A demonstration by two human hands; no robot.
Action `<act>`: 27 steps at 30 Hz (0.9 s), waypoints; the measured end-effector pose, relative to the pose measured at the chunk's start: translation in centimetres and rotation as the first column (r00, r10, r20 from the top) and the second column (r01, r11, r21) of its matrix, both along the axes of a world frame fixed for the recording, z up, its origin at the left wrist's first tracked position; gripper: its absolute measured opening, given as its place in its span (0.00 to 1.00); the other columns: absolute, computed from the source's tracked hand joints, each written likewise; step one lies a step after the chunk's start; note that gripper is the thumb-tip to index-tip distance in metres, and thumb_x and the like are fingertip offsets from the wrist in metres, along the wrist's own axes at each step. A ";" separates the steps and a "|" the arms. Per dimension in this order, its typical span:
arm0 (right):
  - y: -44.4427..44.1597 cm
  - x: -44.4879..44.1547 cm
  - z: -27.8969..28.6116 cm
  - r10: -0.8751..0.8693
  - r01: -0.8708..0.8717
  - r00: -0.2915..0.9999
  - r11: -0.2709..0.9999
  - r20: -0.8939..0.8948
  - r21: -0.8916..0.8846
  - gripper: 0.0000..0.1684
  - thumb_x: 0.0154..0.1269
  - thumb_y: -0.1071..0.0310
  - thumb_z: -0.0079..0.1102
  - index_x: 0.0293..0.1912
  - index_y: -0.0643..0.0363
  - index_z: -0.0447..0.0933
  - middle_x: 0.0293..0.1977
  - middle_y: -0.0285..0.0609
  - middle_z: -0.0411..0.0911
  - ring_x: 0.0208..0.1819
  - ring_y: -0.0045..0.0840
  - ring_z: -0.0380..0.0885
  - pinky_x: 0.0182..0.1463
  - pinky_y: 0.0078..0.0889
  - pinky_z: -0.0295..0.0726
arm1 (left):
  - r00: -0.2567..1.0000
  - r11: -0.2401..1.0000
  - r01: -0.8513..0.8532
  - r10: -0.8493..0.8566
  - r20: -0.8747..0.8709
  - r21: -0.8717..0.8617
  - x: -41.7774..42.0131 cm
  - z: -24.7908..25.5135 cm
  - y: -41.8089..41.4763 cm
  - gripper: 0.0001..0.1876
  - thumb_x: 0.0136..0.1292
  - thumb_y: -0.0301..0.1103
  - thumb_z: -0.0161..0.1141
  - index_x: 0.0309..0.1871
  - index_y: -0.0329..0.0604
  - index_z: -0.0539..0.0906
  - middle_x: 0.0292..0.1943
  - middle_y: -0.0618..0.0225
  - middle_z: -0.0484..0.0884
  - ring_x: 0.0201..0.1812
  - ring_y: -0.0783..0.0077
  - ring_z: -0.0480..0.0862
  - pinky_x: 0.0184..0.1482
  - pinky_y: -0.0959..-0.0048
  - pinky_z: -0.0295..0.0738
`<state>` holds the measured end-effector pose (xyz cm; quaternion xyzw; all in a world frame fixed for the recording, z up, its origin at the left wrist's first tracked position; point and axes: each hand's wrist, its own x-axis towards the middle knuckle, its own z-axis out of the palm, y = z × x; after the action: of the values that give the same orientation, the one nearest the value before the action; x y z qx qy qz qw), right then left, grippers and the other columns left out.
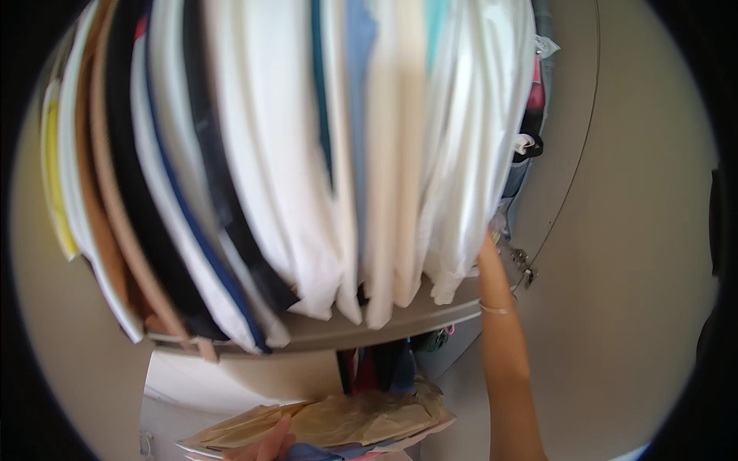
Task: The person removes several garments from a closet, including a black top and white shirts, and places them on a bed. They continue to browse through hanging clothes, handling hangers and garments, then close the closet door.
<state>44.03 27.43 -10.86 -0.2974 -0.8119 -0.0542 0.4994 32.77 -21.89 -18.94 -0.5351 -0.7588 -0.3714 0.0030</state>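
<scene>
At the bottom, my left hand (266, 447) holds a flat bundle with a crinkled tan plastic or paper bag (363, 418) on top and blue and pink material beneath it. My right forearm (504, 357), with a thin bracelet at the wrist, reaches up past a shelf edge. The right hand goes in behind the hem of shiny white garments (467, 173), so its fingers are hidden. A dense row of hanging clothes fills the upper view, among them cream cloth (398, 201), a black garment (127, 144) and a yellow piece (55, 173) at the far left.
A curved-looking grey shelf (375, 340) runs below the clothes. More dark and red items (375, 369) hang under it. Metal hinges (526, 268) sit beside the right forearm, near a tall panel (640, 201). Pink and dark items (533, 98) are stacked at the upper right.
</scene>
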 end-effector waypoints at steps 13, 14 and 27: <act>-30.1 7.1 -26.5 0.083 -0.241 0.961 0.722 -0.264 -0.648 0.20 0.64 0.67 0.64 0.54 0.63 0.76 0.57 0.51 0.75 0.55 0.36 0.77 0.52 0.33 0.80 | 0.921 0.919 -0.389 0.388 -0.034 -0.058 1.1 -13.0 -25.3 0.19 0.60 0.25 0.61 0.55 0.51 0.82 0.37 0.59 0.85 0.32 0.52 0.83 0.35 0.59 0.79; -31.9 6.1 -27.1 0.106 -0.257 0.960 0.701 -0.259 -0.665 0.19 0.64 0.67 0.64 0.54 0.62 0.77 0.57 0.51 0.75 0.56 0.36 0.77 0.52 0.33 0.81 | 0.903 0.900 -0.430 0.427 -0.043 -0.079 1.4 -13.5 -26.6 0.19 0.59 0.25 0.61 0.55 0.51 0.82 0.37 0.59 0.85 0.32 0.52 0.83 0.35 0.58 0.79; -38.8 -21.7 -15.0 0.797 -0.749 0.586 0.601 0.145 -0.279 0.20 0.70 0.64 0.54 0.59 0.58 0.73 0.56 0.54 0.76 0.58 0.46 0.74 0.63 0.40 0.71 | 0.599 0.570 -0.795 0.790 -0.129 -0.205 7.2 -17.5 -38.7 0.19 0.57 0.24 0.58 0.53 0.51 0.84 0.34 0.61 0.85 0.33 0.54 0.85 0.33 0.60 0.81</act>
<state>22.33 -11.32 -25.89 0.0512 -0.9180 0.2083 0.3337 40.01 -60.57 -36.40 -0.1392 -0.9568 -0.2293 0.1123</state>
